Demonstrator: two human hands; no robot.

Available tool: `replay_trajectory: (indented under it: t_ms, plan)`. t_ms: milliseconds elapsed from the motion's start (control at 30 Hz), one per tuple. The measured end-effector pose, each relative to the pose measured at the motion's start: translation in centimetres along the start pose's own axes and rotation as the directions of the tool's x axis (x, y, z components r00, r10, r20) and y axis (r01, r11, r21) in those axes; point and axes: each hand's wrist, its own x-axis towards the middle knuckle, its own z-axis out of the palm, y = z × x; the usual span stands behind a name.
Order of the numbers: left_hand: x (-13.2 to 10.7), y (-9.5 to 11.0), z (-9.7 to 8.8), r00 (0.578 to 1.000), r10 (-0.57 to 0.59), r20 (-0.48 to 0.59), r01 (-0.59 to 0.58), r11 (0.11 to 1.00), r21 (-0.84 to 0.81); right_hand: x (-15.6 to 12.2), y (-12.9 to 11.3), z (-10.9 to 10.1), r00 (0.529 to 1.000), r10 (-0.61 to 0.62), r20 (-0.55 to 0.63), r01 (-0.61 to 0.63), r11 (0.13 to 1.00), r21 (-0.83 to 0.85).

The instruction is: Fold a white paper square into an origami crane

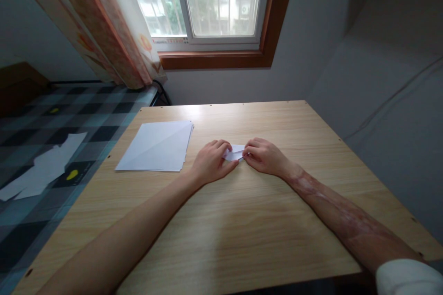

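Observation:
A small folded piece of white paper point(236, 151) lies between my two hands near the middle of the wooden table point(242, 221). My left hand point(212, 160) grips its left end, thumb at the near edge and fingers curled over the far side. At the right end, my right hand point(265, 156) pinches the paper between thumb and fingers. Part of the paper is hidden under the fingertips. Left of my left hand rests a stack of white paper sheets point(155, 145), the top one with a faint diagonal crease.
A bed with a checked cover point(114, 122) adjoins the table's left side, with cut white paper scraps point(48, 166) on it. Beyond the table are a window point(221, 0) and a patterned curtain point(114, 23). A cable point(391, 99) runs along the right wall.

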Motion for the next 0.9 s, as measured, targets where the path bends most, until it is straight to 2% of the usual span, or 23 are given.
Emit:
replay_trajectory:
  t_ms: [233,633,900]
  plan:
    - [0.0,-0.5,0.3,0.999,0.023,0.022,-0.022,0.998,-0.056,0.0,0.0,0.0,0.996,0.078,-0.032,-0.082,0.990,-0.117]
    - [0.0,-0.7,0.4,1.000,0.011,0.004,-0.010,0.979,-0.203,-0.2,0.4,0.2,0.976,0.184,-0.116,-0.193,0.979,-0.071]
    - [-0.1,-1.1,0.6,0.997,0.081,-0.007,-0.081,0.984,-0.160,-0.3,0.4,0.4,0.961,0.242,-0.134,-0.246,0.969,-0.021]
